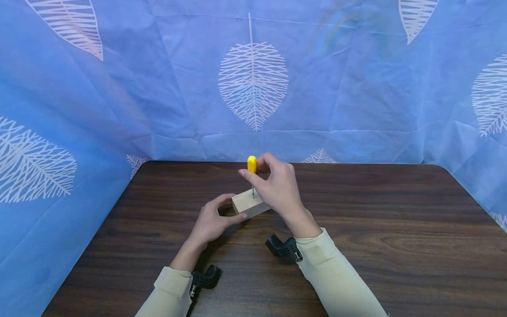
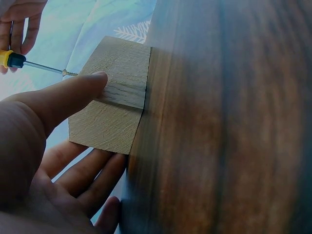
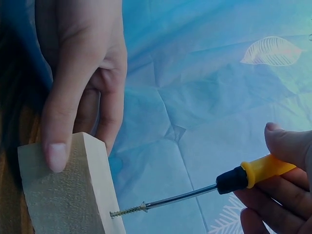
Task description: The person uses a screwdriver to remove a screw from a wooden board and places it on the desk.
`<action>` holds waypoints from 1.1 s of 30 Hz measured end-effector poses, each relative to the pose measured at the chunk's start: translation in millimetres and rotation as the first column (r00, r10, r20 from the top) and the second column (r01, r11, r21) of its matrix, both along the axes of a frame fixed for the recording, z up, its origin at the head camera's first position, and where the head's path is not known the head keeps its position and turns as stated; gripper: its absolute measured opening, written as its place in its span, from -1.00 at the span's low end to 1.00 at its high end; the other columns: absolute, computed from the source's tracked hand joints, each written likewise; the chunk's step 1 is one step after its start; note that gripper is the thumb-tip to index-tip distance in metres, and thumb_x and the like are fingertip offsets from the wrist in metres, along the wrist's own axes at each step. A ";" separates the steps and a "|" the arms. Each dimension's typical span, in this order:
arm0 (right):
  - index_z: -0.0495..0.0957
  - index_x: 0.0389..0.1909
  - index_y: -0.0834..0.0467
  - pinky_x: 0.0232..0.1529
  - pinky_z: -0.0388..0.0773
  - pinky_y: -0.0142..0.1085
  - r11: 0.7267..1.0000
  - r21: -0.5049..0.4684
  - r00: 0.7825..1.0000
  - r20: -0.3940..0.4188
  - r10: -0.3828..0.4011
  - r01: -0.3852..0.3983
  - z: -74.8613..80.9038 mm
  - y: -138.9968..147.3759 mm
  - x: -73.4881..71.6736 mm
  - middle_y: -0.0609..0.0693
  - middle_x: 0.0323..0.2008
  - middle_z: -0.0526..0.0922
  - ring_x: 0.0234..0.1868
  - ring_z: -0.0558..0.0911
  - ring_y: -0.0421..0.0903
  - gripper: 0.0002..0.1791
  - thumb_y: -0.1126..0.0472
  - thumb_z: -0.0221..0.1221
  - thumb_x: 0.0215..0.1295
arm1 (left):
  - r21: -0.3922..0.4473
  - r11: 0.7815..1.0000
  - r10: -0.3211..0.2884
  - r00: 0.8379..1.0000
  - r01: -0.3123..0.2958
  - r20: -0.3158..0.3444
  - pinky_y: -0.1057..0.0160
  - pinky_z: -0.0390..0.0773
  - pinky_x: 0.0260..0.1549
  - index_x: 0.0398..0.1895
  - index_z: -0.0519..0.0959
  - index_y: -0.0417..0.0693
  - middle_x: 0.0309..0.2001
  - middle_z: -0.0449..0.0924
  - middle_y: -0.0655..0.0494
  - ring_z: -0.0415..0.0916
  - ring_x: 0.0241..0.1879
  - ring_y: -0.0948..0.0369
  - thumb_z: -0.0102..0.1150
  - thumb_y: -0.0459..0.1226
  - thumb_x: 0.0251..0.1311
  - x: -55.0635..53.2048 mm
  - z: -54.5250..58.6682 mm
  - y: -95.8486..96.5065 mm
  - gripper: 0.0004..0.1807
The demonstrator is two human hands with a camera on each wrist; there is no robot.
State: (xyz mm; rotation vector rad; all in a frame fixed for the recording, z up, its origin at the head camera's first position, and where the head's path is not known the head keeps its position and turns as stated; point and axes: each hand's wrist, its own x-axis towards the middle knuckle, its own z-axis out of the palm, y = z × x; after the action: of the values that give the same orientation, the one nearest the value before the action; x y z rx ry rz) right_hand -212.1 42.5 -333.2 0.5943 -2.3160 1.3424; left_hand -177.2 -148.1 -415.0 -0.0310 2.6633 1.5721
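Observation:
A pale wooden block (image 1: 247, 203) lies on the table, gripped by my left hand (image 1: 211, 222) with the thumb on its near side and the fingers around its left end. From its upper face stands a screw (image 3: 129, 210), with much of its thread showing. My right hand (image 1: 279, 185) holds a screwdriver (image 3: 258, 173) with a yellow handle and black collar between thumb and fingers. The shaft points at the block, and its tip meets the screw head. In the left wrist view, the screwdriver (image 2: 17, 59) and screw line up over the block (image 2: 105, 126).
The dark wood-grain table (image 1: 376, 229) extends to both sides of the hands. Behind and at the sides hangs a blue cloth (image 1: 178, 88) with white leaf prints. Black wrist devices (image 1: 206, 277) are worn at both sleeve cuffs.

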 end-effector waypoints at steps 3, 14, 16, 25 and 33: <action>0.67 -0.22 0.18 -0.21 0.65 -0.21 1.000 0.006 1.000 -0.002 -0.003 0.003 0.6 -0.2 0.3 0.05 -0.26 0.83 -0.24 0.80 -0.05 -0.71 0.08 0.53 0.32 | 0.001 1.000 0.000 1.000 0.000 -0.001 -0.36 0.41 0.38 0.34 0.64 0.17 0.30 0.70 0.02 0.53 0.39 -0.06 0.58 -0.09 0.24 -0.2 -0.7 0.0 -0.41; 0.71 -0.16 0.18 -0.47 0.51 -0.31 1.000 0.028 1.000 -0.014 0.005 -0.005 2.2 1.0 1.0 0.06 -0.24 0.85 -0.53 0.58 -0.13 -0.76 0.11 0.49 0.37 | -0.001 1.000 -0.005 1.000 0.005 -0.005 -0.37 0.39 0.40 0.33 0.65 0.17 0.32 0.69 0.01 0.52 0.40 -0.07 0.59 -0.09 0.24 -0.5 -0.2 0.0 -0.41; 0.72 -0.15 0.18 -0.58 0.34 -0.35 0.999 0.036 1.000 -0.016 0.005 -0.004 2.5 1.1 1.2 0.07 -0.22 0.86 -0.64 0.45 -0.14 -0.76 0.10 0.48 0.38 | 0.002 1.000 -0.005 1.000 0.005 -0.006 -0.37 0.39 0.40 0.33 0.65 0.17 0.32 0.68 0.01 0.52 0.41 -0.07 0.59 -0.09 0.24 -0.1 0.2 -0.2 -0.42; 0.72 -0.10 0.18 -0.65 0.19 -0.36 0.998 0.063 1.000 0.010 0.026 -0.026 3.2 1.6 2.3 0.11 -0.17 0.88 -0.76 0.26 -0.20 -0.77 0.09 0.42 0.45 | -0.006 1.000 -0.001 1.000 0.001 -0.001 -0.36 0.40 0.40 0.34 0.65 0.17 0.32 0.69 0.01 0.52 0.40 -0.07 0.58 -0.09 0.24 -0.8 -0.7 -0.4 -0.41; 0.72 -0.03 0.17 -0.67 0.11 -0.37 0.997 0.067 0.998 0.052 0.039 -0.042 4.6 1.4 3.0 0.10 -0.13 0.87 -0.75 0.22 -0.19 -0.77 0.09 0.38 0.49 | -0.012 1.000 0.005 1.000 -0.004 0.009 -0.35 0.41 0.39 0.34 0.65 0.19 0.32 0.69 0.01 0.52 0.40 -0.07 0.59 -0.10 0.23 -0.8 -0.4 -0.1 -0.41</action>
State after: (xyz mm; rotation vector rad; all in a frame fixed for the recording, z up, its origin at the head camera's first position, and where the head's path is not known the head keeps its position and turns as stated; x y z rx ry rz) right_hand -209.1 43.9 -328.6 0.6392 -2.4103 1.3155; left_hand -178.0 -148.2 -415.4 -0.0448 2.6677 1.5528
